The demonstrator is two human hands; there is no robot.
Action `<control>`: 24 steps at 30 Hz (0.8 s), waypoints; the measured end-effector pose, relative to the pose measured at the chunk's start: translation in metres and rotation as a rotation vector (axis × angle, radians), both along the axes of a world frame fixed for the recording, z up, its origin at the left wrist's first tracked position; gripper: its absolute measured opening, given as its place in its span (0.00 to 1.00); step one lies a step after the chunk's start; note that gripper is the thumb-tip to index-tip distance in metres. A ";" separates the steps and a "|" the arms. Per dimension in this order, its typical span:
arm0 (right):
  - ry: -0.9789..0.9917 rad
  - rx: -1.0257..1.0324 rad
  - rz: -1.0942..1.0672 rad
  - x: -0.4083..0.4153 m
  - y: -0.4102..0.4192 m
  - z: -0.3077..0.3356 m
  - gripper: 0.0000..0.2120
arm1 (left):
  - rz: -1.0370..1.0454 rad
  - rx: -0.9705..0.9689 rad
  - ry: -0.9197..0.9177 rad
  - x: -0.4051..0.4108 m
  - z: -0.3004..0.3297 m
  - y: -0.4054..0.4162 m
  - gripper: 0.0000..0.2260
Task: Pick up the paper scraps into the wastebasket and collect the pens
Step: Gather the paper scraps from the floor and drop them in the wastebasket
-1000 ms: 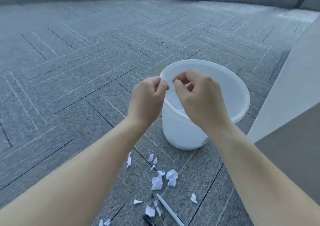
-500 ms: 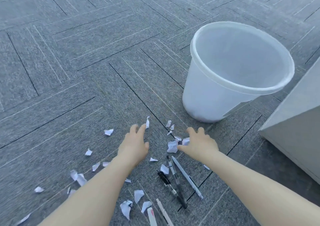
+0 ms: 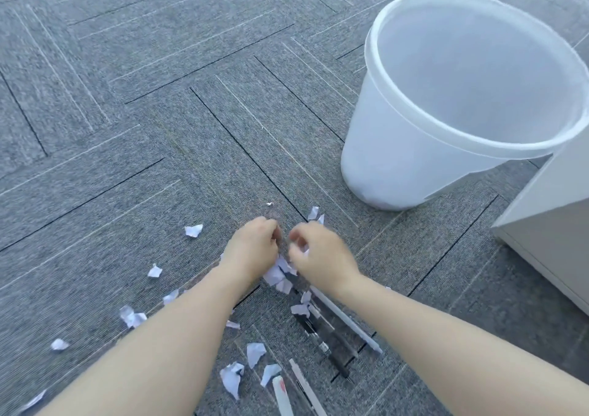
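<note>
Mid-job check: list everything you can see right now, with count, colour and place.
wastebasket: one, translucent white, upright on the carpet, upper right.
paper scraps: over a dozen, white, scattered on the carpet, lower left to centre.
pens: several, white and black, lying bottom centre; exact count unclear.
cabinet: one, pale grey, right edge.
carpet: grey tiles, throughout.
left hand: fingers curled, over the scraps at centre.
right hand: fingers curled, beside the left, blurred.
</note>
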State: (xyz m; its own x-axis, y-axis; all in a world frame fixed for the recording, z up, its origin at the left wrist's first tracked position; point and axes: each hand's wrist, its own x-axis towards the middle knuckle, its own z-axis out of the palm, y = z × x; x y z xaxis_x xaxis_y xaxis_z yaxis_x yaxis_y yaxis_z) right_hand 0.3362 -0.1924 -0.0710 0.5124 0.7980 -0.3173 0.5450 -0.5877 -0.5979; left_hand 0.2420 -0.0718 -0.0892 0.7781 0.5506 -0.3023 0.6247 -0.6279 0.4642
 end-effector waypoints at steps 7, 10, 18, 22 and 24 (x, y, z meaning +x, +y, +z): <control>-0.214 -0.192 -0.182 0.055 0.026 -0.021 0.14 | 0.009 0.224 -0.114 -0.079 -0.004 0.012 0.10; -0.164 -0.183 -0.001 0.021 0.038 -0.024 0.09 | 0.214 0.272 0.031 -0.086 -0.008 0.021 0.20; -0.002 -0.034 0.092 -0.032 -0.004 0.003 0.11 | 0.110 -0.007 -0.098 -0.096 -0.014 0.020 0.19; -0.258 -0.368 -0.121 0.025 -0.051 0.008 0.10 | 0.003 0.067 -0.226 -0.122 -0.009 -0.003 0.12; -0.294 -0.591 -0.171 0.038 -0.074 0.008 0.15 | 0.006 0.116 -0.274 -0.132 -0.010 -0.008 0.10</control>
